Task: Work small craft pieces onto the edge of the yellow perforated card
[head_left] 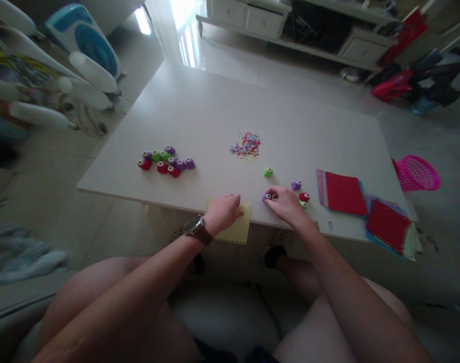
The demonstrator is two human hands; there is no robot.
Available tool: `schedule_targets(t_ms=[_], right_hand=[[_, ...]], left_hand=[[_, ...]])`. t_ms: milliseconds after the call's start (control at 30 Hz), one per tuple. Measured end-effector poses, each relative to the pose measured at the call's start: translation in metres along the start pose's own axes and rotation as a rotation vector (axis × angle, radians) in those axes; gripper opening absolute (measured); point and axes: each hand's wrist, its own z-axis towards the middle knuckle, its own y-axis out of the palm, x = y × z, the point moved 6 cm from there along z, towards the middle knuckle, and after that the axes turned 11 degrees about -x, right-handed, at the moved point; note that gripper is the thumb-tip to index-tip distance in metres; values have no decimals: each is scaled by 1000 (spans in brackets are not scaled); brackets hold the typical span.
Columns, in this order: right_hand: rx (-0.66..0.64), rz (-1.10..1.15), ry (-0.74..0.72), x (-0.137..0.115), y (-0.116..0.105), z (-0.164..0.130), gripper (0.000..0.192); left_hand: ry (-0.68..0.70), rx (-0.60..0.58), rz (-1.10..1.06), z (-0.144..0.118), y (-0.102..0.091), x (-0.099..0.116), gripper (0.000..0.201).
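Observation:
My left hand (pixel 224 212), with a watch on the wrist, is over a yellow sheet of paper (pixel 235 232) at the table's front edge. Its fingers are curled in; what they hold, if anything, is hidden. Small holes run along the sheet's near edge, which hangs past the table. To the right, my right hand (pixel 286 204) pinches a small purple craft punch (pixel 267 197) at the tabletop. Near it stand a green punch (pixel 268 172), another purple punch (pixel 296 185), a red punch (pixel 304 197) and a second green one (pixel 303 204).
Several red, green and purple punches (pixel 171 170) cluster at left on the white table (pixel 290 126). Behind my hands lies a pile of coloured paper bits (pixel 248 145). Stacked coloured sheets (pixel 345 192) and hole-edged sheets (pixel 388 227) lie right, near a pink basket (pixel 418 173).

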Motion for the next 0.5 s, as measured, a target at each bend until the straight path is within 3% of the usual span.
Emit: schedule_targets(t_ms=[167,333,500], right_hand=[[58,-49,-89,-14,-3,-6,23],[-32,3,-104,-29,5,-10,35],[-72,-27,-82,-26,13,-8,38]], left_hand=[[-7,3,26,0,0,-2,21],[-2,16,34,-1,-1,0,20],[-8,3,34,-1,-1,0,20]])
